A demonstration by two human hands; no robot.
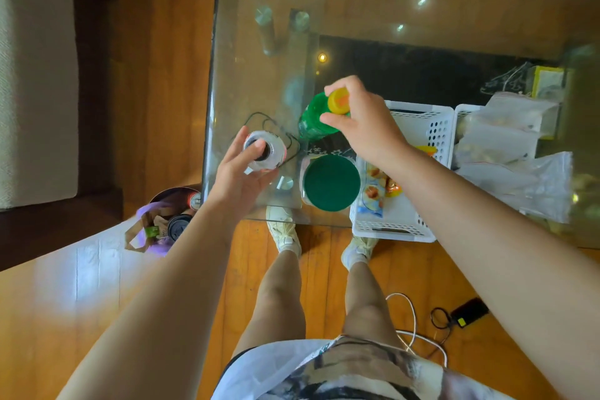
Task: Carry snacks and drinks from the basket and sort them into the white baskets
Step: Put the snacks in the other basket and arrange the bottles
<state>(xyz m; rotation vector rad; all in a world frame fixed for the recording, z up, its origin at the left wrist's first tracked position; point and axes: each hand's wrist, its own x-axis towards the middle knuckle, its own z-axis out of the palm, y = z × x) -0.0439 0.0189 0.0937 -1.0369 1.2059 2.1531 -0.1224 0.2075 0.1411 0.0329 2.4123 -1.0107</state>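
My right hand [360, 120] grips a green bottle [313, 118] by its yellow cap, holding it tilted above the glass table, just left of a white basket [393, 230]. My left hand [240, 169] wraps a clear bottle with a black cap [264, 149], held over a dark wire basket [276, 133] on the table. The white basket holds snack packets [373, 191]. A second white basket [461, 114] stands to its right.
A jar with a green lid [331, 182] stands on the glass table [422, 10] beside the white basket. Clear plastic bags [513, 153] lie at the right. A bin with cups [168, 221] sits on the floor at the left. Cables and a phone [467, 312] lie on the floor.
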